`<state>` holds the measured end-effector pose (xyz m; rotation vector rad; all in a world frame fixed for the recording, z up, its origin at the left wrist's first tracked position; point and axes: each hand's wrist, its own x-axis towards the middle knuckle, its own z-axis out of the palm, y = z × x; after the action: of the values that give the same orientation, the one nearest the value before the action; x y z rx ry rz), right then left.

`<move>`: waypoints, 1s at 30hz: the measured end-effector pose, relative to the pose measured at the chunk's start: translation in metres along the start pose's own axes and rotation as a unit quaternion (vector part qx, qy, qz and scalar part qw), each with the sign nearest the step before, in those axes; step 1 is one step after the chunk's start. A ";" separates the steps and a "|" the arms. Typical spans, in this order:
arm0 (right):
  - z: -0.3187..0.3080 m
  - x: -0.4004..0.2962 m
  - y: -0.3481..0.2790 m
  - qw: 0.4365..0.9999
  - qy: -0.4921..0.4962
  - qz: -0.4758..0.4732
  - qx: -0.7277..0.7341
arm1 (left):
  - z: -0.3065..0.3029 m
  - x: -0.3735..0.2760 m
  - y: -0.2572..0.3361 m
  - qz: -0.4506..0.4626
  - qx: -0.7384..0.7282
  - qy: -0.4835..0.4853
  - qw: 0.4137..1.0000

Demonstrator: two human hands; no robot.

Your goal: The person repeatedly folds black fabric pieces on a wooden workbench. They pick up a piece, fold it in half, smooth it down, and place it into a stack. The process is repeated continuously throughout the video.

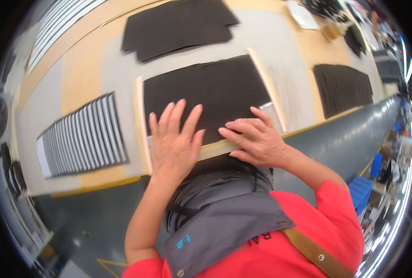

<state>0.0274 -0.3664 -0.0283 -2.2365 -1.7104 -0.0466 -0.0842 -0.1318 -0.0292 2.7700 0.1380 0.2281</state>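
Observation:
A black sheet, fabric or leather by its look [206, 87], lies flat before me, between a pale strip on its left [142, 121] and another on its right [268, 90]. My left hand [174, 142] rests palm down over the sheet's lower left part, fingers spread and pointing away from me. My right hand [258, 140] is at the lower right edge, its fingertips on the sheet and its thumb near the table's front edge. Neither hand grasps anything that shows. A small white piece [265, 105] sticks out by the sheet's right edge.
More black sheets [178, 27] lie farther back. Overlapped black-and-white striped pieces [84, 139] lie at left, and a row of dark pieces [343, 88] at right. An amber bottle [332, 31] and a white packet [302, 14] are at the back right. The table has a yellow front edge [98, 186].

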 end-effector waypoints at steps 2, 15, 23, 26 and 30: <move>-0.005 -0.017 0.003 0.999 0.019 0.036 -0.016 | 0.000 0.000 0.002 0.006 0.008 0.000 1.000; -0.022 -0.047 0.027 0.980 0.039 0.174 -0.092 | -0.001 -0.001 -0.001 0.025 0.027 -0.011 0.999; -0.014 -0.047 0.032 0.978 0.063 0.167 -0.112 | 0.000 -0.001 -0.001 0.026 0.030 -0.009 0.999; -0.017 -0.046 0.032 0.979 0.059 0.162 -0.111 | -0.003 0.000 0.001 0.026 0.028 -0.010 0.999; -0.029 -0.035 0.032 0.986 0.054 0.143 -0.068 | -0.004 0.000 0.003 0.027 0.013 -0.002 1.000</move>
<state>0.0530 -0.4143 -0.0166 -2.5079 -1.3552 -0.2199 -0.0846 -0.1332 -0.0249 2.8021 0.0664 0.2349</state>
